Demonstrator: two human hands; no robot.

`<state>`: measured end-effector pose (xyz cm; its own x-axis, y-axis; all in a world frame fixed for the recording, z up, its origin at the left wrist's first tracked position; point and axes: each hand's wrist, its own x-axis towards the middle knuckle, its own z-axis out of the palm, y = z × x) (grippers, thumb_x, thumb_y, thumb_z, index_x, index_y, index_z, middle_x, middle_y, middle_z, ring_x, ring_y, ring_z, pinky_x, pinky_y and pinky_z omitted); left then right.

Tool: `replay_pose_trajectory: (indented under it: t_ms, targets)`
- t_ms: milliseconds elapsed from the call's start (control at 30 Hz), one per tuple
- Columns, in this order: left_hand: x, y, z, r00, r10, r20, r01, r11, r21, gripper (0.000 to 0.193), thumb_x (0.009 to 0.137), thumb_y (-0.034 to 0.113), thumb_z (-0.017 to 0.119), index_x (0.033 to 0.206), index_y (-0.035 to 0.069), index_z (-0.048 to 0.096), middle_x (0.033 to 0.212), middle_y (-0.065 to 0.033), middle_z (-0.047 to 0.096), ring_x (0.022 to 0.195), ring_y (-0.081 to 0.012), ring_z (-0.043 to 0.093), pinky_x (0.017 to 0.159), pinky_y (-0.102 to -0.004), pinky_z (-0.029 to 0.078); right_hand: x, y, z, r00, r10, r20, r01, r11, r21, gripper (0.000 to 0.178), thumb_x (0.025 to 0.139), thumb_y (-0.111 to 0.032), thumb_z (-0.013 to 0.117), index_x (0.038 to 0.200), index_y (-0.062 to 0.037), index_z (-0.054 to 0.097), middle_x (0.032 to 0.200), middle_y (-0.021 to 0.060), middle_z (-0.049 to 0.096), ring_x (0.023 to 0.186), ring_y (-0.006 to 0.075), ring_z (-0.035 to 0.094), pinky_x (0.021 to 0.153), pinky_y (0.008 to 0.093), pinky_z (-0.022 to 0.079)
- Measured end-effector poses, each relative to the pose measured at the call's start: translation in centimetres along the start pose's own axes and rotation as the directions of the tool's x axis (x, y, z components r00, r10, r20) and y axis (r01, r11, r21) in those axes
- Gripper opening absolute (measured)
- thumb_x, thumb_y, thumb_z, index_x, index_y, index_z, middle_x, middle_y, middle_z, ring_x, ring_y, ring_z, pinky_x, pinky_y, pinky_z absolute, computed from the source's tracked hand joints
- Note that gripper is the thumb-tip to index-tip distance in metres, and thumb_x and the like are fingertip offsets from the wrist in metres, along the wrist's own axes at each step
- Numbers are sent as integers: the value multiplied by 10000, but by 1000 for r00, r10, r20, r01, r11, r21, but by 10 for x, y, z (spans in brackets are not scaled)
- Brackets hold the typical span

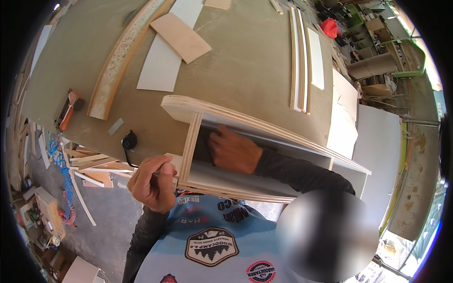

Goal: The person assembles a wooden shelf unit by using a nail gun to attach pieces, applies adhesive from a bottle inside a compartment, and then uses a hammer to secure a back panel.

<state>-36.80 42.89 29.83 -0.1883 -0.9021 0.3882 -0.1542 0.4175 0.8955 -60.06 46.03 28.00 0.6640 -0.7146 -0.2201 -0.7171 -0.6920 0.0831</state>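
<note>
A long open plywood box [266, 192] with pale inner faces and layered edges lies across the table's near side. At its left end, my left hand [153, 183] is closed, thumb against bent fingers, around the overhanging end of the near panel. My right hand [233, 150] reaches inside the box, close to the upright cross panel [190, 148]. Its fingers are curled, with the tips turned toward the shaded inner corner. Whatever they hold, if anything, is hidden. The dark-sleeved right forearm [299, 170] lies along the inside of the box.
A black tape measure [129, 140], a small grey plate [115, 126] and an orange-and-black tool [71, 109] lie left on the green-brown table [236, 70]. Beyond the box are a white board [163, 66], a tan panel [181, 37] and long strips [298, 61]. A blue coiled hose [63, 165] hangs left.
</note>
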Motion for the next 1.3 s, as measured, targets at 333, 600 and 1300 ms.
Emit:
replay_pose_trajectory:
  t_ms: [333,600,1300]
  targets:
    - [-2,-7,4,992,100,-76,-94,993,77,148,844,5,590,932,-55,692,666,-108,657,541,-170,622,504,-256,450,8,6,27,971,28,-238,-13,998,64,162,755,-201,640,748,-60,717,800,42,640,852,195,588,799,303,480]
    - [-4,-1,6,995,44,-85,-35,994,104,196,830,34,552,929,-75,681,628,-118,620,551,-182,592,556,-282,458,15,15,30,982,-77,-170,93,992,89,159,740,-206,645,732,-58,706,782,39,623,840,190,578,804,307,480]
    - [-5,-4,5,995,64,-78,-55,991,120,203,848,69,566,937,-72,683,630,-119,618,558,-183,587,560,-296,461,4,24,30,969,-160,-188,186,974,130,223,712,-212,642,800,-15,695,788,48,577,852,198,566,810,303,487]
